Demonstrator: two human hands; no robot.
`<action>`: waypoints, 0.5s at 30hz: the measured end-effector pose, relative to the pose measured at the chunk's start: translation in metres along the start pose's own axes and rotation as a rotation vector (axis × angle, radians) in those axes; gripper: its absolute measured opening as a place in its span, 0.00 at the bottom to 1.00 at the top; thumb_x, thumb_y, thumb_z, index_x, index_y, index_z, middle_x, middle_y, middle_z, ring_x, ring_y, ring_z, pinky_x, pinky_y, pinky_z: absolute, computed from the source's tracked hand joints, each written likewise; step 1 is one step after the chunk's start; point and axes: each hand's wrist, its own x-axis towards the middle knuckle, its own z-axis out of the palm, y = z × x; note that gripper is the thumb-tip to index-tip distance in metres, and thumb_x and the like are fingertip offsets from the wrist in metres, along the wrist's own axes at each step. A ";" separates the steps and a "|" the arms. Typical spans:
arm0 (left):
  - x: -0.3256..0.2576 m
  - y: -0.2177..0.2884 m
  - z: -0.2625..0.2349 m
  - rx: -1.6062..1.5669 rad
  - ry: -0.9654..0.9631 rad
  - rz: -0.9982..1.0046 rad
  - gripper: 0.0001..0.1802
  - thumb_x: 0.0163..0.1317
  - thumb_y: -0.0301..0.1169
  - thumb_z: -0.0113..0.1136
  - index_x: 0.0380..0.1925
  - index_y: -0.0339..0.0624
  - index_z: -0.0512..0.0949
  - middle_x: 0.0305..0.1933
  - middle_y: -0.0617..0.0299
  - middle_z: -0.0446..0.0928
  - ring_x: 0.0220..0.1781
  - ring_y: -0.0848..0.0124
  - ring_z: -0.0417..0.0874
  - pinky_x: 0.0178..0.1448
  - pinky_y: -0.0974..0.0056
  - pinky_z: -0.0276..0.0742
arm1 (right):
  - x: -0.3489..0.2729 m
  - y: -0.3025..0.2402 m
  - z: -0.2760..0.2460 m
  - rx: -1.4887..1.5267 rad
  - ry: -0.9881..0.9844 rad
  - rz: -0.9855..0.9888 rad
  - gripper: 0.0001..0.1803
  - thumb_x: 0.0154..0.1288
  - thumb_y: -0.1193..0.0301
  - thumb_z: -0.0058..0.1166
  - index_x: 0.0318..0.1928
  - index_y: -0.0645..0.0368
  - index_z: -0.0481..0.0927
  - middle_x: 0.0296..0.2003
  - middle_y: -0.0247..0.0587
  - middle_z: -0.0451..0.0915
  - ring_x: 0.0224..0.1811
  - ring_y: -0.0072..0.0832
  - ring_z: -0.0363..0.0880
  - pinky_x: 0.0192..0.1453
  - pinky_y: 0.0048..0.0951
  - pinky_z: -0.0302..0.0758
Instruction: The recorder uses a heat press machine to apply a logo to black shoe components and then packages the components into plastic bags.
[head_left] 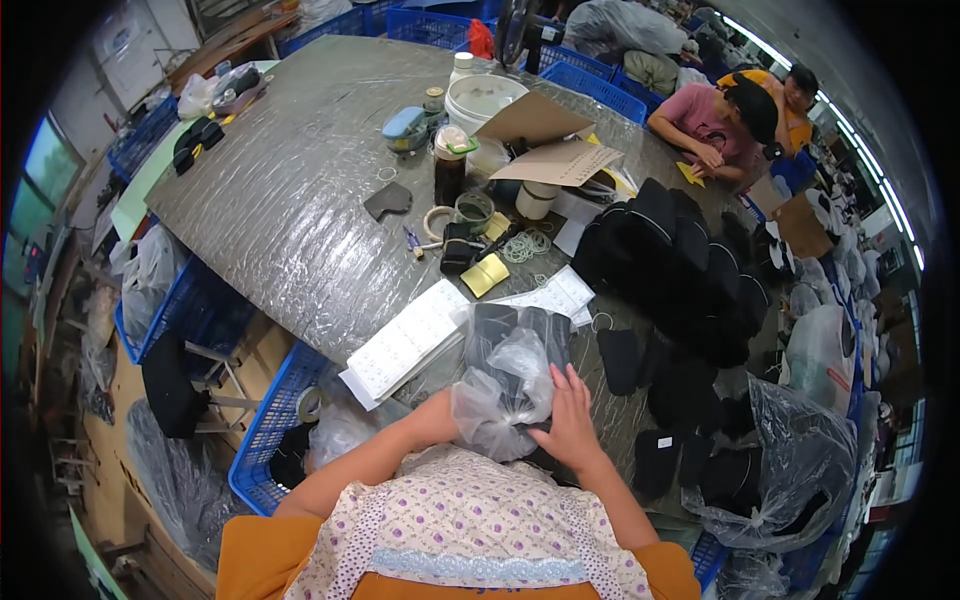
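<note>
Clear plastic bag [495,405] packed with dark grey folded goods [490,330] sits at the near edge of the grey, film-covered tabletop [270,200], right in front of the wearer; its gathered, crumpled neck faces the wearer. Right hand [568,418] is on the bag's right side, fingers loosely extended and slightly spread, thumb toward the neck; contact looks light, can't confirm a grip. Left hand [445,418] is at the bag's left side, mostly hidden by plastic; can't tell how far open or what it has hold of.

Stack of white printed sheets [405,342] lies left of the bag, slanting toward the near edge; yellow rectangular pad [485,275] is beyond the bag, toward mid-tabletop, with a tangle of pale string [526,245] just right of it; further toward the far edge: dark bottle with white lid and green loop [450,168], round white bucket [484,97], brown cardboard sheets [555,163] overlapping the bucket in view.

Heap of black fuzzy fabric pieces [670,270] covers the right part of the tabletop; blue plastic crate [268,430] stands off the near-left edge; person in a pink shirt [715,120] leans in at the far right edge.
</note>
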 end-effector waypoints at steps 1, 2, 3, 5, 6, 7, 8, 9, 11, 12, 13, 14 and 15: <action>-0.003 0.009 0.007 0.067 -0.126 0.066 0.14 0.53 0.31 0.58 0.40 0.38 0.76 0.40 0.55 0.77 0.41 0.69 0.77 0.48 0.66 0.71 | -0.003 0.002 0.007 -0.077 -0.012 -0.012 0.26 0.41 0.76 0.58 0.47 0.60 0.68 0.58 0.46 0.64 0.65 0.45 0.55 0.66 0.50 0.50; -0.004 0.012 0.012 0.069 -0.119 0.059 0.14 0.53 0.31 0.58 0.40 0.38 0.76 0.40 0.55 0.77 0.41 0.69 0.77 0.48 0.66 0.71 | 0.003 0.006 0.016 -0.068 0.101 -0.088 0.19 0.41 0.76 0.58 0.38 0.60 0.72 0.55 0.45 0.69 0.62 0.44 0.60 0.64 0.50 0.54; -0.005 0.013 0.018 0.204 -0.081 0.101 0.15 0.52 0.32 0.58 0.41 0.39 0.76 0.41 0.55 0.77 0.43 0.68 0.77 0.49 0.65 0.71 | 0.005 0.011 0.016 -0.060 0.099 -0.090 0.19 0.41 0.76 0.58 0.38 0.60 0.72 0.55 0.45 0.69 0.62 0.44 0.60 0.64 0.50 0.54; -0.003 0.010 0.025 0.343 -0.039 0.137 0.16 0.52 0.32 0.59 0.41 0.40 0.76 0.42 0.55 0.77 0.45 0.67 0.78 0.51 0.64 0.71 | 0.014 0.017 0.013 0.039 0.174 -0.281 0.10 0.42 0.78 0.56 0.29 0.60 0.72 0.47 0.44 0.75 0.57 0.44 0.67 0.60 0.49 0.60; 0.000 0.003 0.026 0.226 0.049 0.169 0.18 0.51 0.33 0.60 0.42 0.39 0.76 0.42 0.54 0.77 0.47 0.65 0.77 0.52 0.63 0.70 | 0.025 0.008 0.003 0.103 0.268 -0.299 0.07 0.43 0.80 0.54 0.25 0.59 0.71 0.40 0.42 0.79 0.50 0.43 0.73 0.55 0.47 0.65; 0.002 -0.003 0.027 0.109 0.135 0.203 0.19 0.50 0.34 0.61 0.43 0.39 0.75 0.43 0.53 0.77 0.49 0.64 0.77 0.53 0.62 0.70 | 0.030 0.007 -0.002 0.114 0.267 -0.300 0.07 0.43 0.80 0.54 0.25 0.59 0.71 0.40 0.42 0.79 0.50 0.43 0.73 0.55 0.47 0.65; 0.004 -0.005 0.027 0.113 0.131 0.203 0.19 0.50 0.34 0.61 0.43 0.39 0.75 0.43 0.53 0.77 0.49 0.64 0.77 0.53 0.62 0.70 | 0.035 0.012 -0.009 0.117 0.311 -0.301 0.07 0.44 0.80 0.53 0.25 0.58 0.71 0.40 0.42 0.79 0.49 0.43 0.74 0.55 0.46 0.66; 0.004 -0.006 0.024 0.125 0.186 0.184 0.19 0.50 0.33 0.61 0.43 0.38 0.75 0.42 0.54 0.77 0.47 0.66 0.77 0.51 0.63 0.71 | 0.037 0.017 -0.015 0.118 0.354 -0.302 0.07 0.44 0.81 0.53 0.26 0.58 0.71 0.39 0.42 0.79 0.48 0.42 0.75 0.54 0.44 0.67; 0.003 -0.003 0.014 0.139 0.231 0.171 0.18 0.51 0.31 0.60 0.43 0.38 0.75 0.41 0.55 0.77 0.44 0.68 0.78 0.49 0.64 0.72 | 0.037 0.029 -0.027 0.184 0.465 -0.124 0.06 0.50 0.84 0.50 0.27 0.59 0.70 0.37 0.42 0.79 0.46 0.40 0.77 0.49 0.37 0.72; 0.002 0.004 0.007 0.021 0.259 0.045 0.17 0.52 0.31 0.59 0.42 0.36 0.75 0.39 0.58 0.77 0.41 0.71 0.77 0.46 0.66 0.72 | 0.036 0.036 -0.032 0.255 0.521 -0.057 0.05 0.54 0.84 0.47 0.28 0.61 0.70 0.38 0.44 0.79 0.46 0.37 0.77 0.50 0.33 0.72; 0.001 0.007 0.000 -0.096 0.284 -0.081 0.16 0.54 0.30 0.58 0.42 0.35 0.74 0.37 0.60 0.77 0.38 0.74 0.76 0.43 0.67 0.72 | 0.035 0.042 -0.038 0.324 0.577 0.010 0.05 0.58 0.84 0.44 0.29 0.62 0.70 0.38 0.45 0.80 0.46 0.35 0.77 0.50 0.29 0.72; 0.001 0.000 -0.006 -0.245 0.448 -0.096 0.15 0.55 0.29 0.57 0.42 0.34 0.74 0.35 0.62 0.76 0.37 0.76 0.75 0.41 0.69 0.71 | 0.034 0.043 -0.042 0.406 0.618 0.124 0.04 0.61 0.82 0.42 0.31 0.62 0.69 0.37 0.43 0.79 0.45 0.31 0.76 0.49 0.27 0.71; 0.003 -0.013 -0.014 -0.394 0.612 -0.110 0.14 0.57 0.28 0.56 0.42 0.32 0.74 0.34 0.64 0.76 0.35 0.79 0.73 0.39 0.70 0.70 | 0.033 0.044 -0.046 0.488 0.657 0.237 0.04 0.64 0.80 0.40 0.33 0.62 0.69 0.37 0.41 0.79 0.43 0.27 0.76 0.48 0.25 0.70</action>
